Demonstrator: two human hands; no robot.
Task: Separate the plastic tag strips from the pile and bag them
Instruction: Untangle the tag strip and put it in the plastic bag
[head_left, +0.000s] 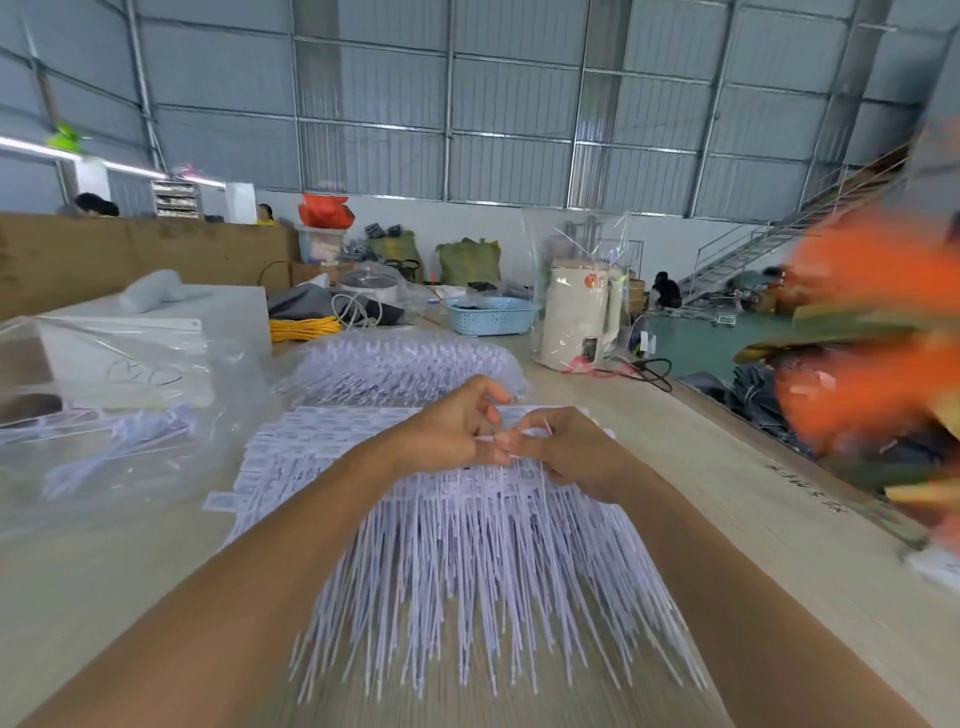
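Both hands at frame centre, above the head end of the pile (467, 545). Left hand (457, 421): fingers curled, tips pinching at a strip. Right hand (566, 447): fingers curled, pinching a strip (546, 427) whose thin end projects upward between the two hands. Exact strip count in the pinch: cannot tell.

Location of the tag strips: fanned across the counter (701, 467), printed heads toward frame centre, thin tails spread toward the lower edge. Second heap (400, 364) just behind the hands, near upper centre; whether sorted or unsorted cannot be told.

Clear bag (104, 447) at left of frame, lying on the counter, with a few pale strips visible inside.

Progress, as a judgement: early to middle stage. Some strips apparently bagged; bulk of the pile not yet separated. Current step: detaching one strip or a small group from the row. Remaining: repeated separation, transfer to the bag at left.
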